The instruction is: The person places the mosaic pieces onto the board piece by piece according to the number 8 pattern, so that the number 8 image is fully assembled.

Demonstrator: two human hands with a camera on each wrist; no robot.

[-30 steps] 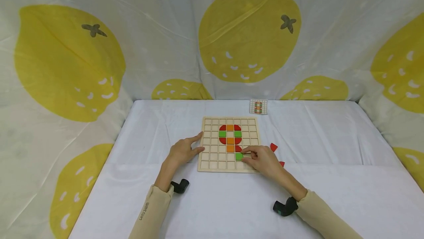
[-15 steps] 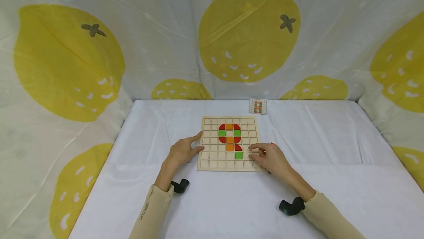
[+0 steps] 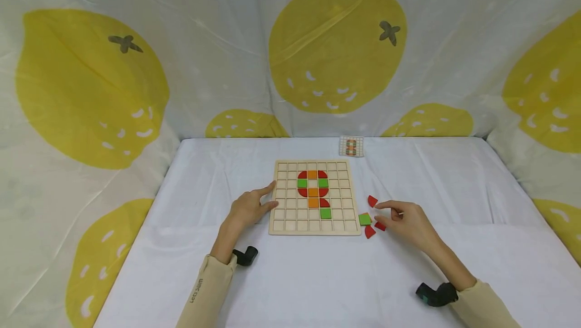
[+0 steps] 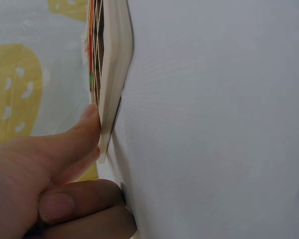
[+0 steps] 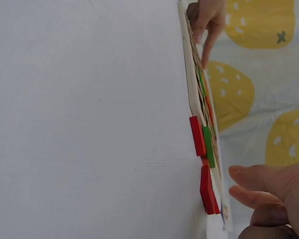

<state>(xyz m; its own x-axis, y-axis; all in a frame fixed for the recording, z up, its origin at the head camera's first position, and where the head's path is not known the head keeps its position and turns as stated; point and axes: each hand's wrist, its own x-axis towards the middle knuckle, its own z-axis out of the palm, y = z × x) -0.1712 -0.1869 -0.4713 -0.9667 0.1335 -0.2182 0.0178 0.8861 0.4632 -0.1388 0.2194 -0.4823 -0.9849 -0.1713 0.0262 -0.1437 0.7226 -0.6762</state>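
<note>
A wooden grid board (image 3: 286, 224) lies on the white cloth, with red quarter-rounds, orange squares and green squares set in its cells. My left hand (image 3: 247, 209) rests at its left edge, thumb and forefinger spread along the side; the left wrist view shows the thumb (image 4: 74, 139) against the rim and other fingers curled below. My right hand (image 3: 406, 219) hovers at the loose pieces right of the board, thumb and forefinger apart with nothing between them. Near its fingertips are a red quarter-round (image 3: 372, 201), another red piece (image 3: 380, 226) and a green square (image 3: 365, 219).
A third red piece (image 3: 369, 232) lies nearest the front among the loose ones, and a bit of orange shows beside the green square. Behind the board's right corner lies a small pattern card (image 3: 351, 146). Lemon-printed cloth (image 3: 338, 45) hangs behind the table.
My right hand has left the green square set in the board's lower part and moved right, over to the loose pieces, which now show. My left hand stays at the board's edge.
</note>
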